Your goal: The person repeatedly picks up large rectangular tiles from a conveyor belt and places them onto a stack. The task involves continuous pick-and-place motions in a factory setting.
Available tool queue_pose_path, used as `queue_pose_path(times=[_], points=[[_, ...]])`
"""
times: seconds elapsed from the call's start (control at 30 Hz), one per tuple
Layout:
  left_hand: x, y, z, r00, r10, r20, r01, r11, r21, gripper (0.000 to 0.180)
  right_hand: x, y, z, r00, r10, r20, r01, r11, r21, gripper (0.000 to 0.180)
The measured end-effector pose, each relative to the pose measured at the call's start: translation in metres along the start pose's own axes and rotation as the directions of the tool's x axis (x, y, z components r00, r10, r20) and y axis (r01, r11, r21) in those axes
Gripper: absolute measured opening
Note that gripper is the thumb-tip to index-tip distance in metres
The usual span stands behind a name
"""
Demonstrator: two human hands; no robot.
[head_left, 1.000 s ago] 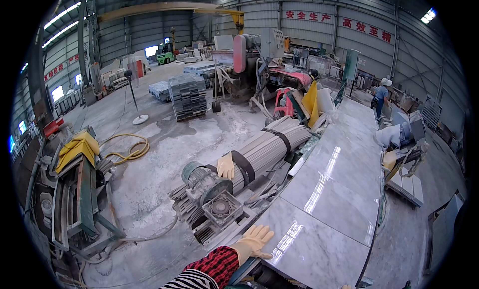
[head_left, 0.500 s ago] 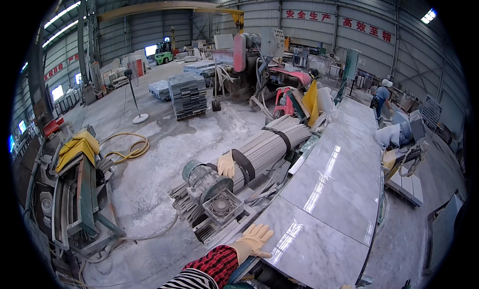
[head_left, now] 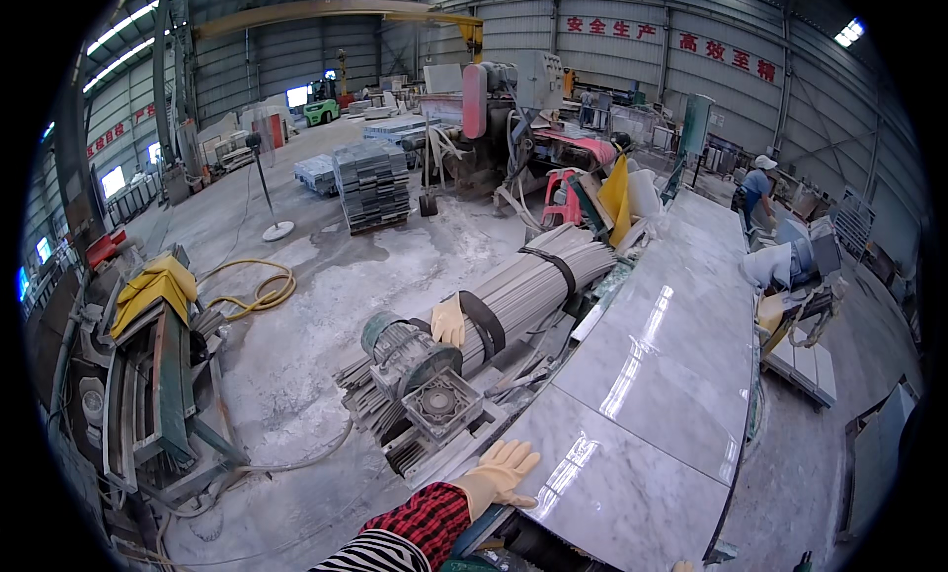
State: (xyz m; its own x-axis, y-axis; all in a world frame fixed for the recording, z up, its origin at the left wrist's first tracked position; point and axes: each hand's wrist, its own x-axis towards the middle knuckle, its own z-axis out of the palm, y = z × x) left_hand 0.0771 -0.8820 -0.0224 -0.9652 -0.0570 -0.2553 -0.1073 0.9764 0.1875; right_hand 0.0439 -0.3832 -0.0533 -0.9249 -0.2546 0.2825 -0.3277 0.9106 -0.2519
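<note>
We stood in a big metal-walled workshop with a dusty grey concrete floor (head_left: 326, 276), and a long polished grey marble slab (head_left: 662, 365) ran away from us on the right, its glossy top catching the roof lights. Red signs (head_left: 681, 37) hung in a row high on the far wall; a stack of grey tiles (head_left: 372, 184) sat on the floor well beyond, and a coiled yellow hose (head_left: 259, 290) lay to the left. Our left hand (head_left: 502, 473), in a pale yellow glove with a red plaid cuff, lay flat on the slab's near corner, fingers spread wide and holding nothing. Just beside it stood a grey motor (head_left: 420, 369) against a strapped bundle of grey rods (head_left: 533, 286). Our right hand was out of view.
</note>
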Motion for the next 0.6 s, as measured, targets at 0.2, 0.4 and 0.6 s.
queue_pose_path(times=[0.2, 0.4, 0.6], points=[[-0.003, 0.0, 0.004, 0.999, -0.009, -0.038, 0.011, 0.999, 0.037, 0.105, 0.001, -0.015, -0.016, 0.999, 0.021, 0.044, -0.021, 1.0, -0.007, 0.05], [-0.006, 0.001, 0.004, 0.999, 0.002, -0.053, 0.001, 0.999, 0.046, 0.105, -0.003, -0.008, -0.009, 0.997, 0.042, 0.059, -0.041, 0.999, -0.018, 0.05], [-0.008, 0.0, 0.006, 0.998, -0.001, -0.062, 0.003, 1.0, 0.03, 0.104, -0.006, -0.008, -0.008, 0.999, 0.024, 0.039, -0.023, 1.0, -0.021, 0.05]])
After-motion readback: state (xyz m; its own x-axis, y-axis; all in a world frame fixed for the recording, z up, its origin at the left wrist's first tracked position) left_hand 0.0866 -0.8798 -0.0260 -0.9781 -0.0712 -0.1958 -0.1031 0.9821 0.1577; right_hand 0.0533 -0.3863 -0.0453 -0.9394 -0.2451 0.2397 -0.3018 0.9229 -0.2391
